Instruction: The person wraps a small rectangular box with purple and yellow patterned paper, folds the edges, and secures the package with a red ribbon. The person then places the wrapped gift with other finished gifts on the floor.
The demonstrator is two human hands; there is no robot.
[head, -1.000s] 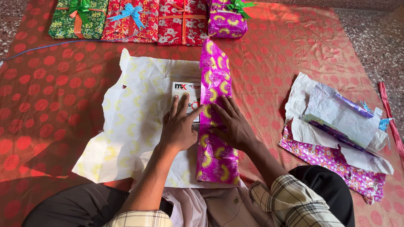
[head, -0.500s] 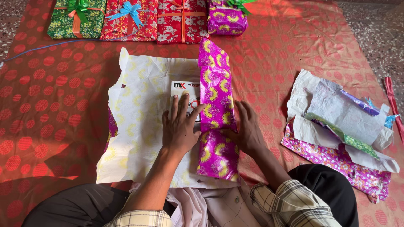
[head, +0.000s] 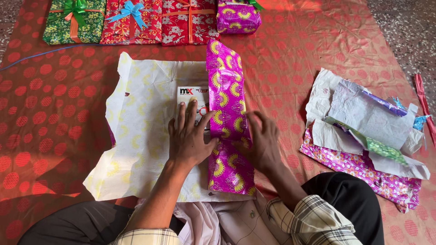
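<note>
Left hand [head: 188, 138] lies flat, fingers spread wide, palm pressing on the box [head: 193, 102], which sits on the paper [head: 136, 140], white underside up; it grips nothing. Right hand [head: 261, 143] rests on the right edge of the flap [head: 227, 122], the magenta-and-yellow side of the same sheet folded over the box from the right; its fingers are curled loosely against the flap, and we cannot tell whether they pinch an edge or only press. The box is only partly visible, a white corner showing between the left fingers and the flap. The sheet lies on a red cloth [head: 54, 100] with paler dots. We judge the fold goes best if the left palm holds the box from sliding while the right hand draws the flap taut and flat across the top, creasing along the box edge rather than over loose slack. The flap looks wrinkled near its far end, so smoothing from the near end outward would likely help. The left side of the sheet lies flat, not yet folded. Four wrapped gifts [head: 131, 20] stand in a row at the far edge of the cloth, well apart. A pile of scraps [head: 368, 136] lies to the right, clear of both hands.
</note>
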